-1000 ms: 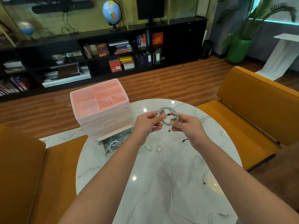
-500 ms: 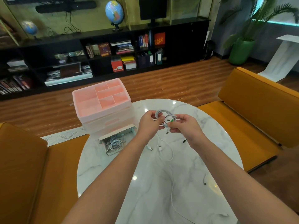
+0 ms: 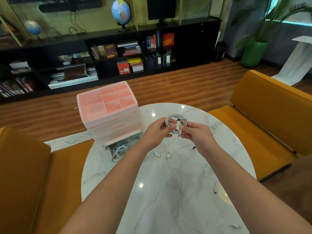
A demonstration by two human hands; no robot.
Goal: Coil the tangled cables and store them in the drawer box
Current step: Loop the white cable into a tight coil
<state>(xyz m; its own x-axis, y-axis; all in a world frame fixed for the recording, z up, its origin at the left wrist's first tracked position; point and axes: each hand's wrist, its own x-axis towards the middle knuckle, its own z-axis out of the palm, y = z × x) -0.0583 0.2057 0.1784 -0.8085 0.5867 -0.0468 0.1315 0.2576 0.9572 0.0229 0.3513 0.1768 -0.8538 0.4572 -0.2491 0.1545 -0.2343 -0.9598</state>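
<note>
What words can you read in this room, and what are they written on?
"HARD COPY": on the orange book standing on the black shelf.
The spines of the other books and the labels on the binders are too small and blurred to read.
The red box has marks too blurred to read.
The globe, the drawer box and the cables show no readable text.

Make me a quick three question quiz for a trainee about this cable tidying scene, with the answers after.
1. True or false: the open drawer already contains a coiled cable.
2. Multiple choice: the white coil is held by A) left hand only, B) right hand only, C) both.
3. Fill in: a loose cable lies on the ___ table.

Key: 1 true. 2 C. 3 marble.
</note>
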